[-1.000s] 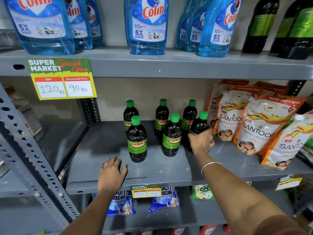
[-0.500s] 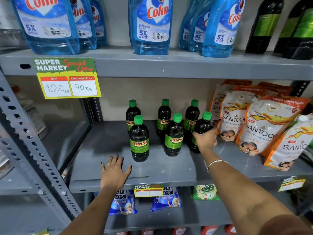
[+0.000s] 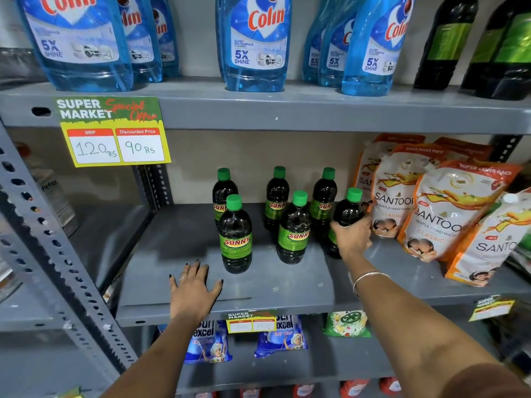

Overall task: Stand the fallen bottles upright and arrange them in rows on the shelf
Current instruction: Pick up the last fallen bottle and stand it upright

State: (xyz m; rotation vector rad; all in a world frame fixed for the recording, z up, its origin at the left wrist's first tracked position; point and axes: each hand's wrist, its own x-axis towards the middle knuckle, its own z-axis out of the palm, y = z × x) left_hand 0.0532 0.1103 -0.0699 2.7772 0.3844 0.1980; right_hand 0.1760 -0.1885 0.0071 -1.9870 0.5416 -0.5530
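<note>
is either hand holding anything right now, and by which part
The right hand wraps the front-right Sunny bottle around its labelled middle. The left hand holds nothing, lying flat on the shelf.

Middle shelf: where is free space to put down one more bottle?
Bare shelf lies left of the front-left Sunny bottle, up to the upright post. Crowded on the right: the right hand holds a bottle beside the Santoor pouches.
</note>
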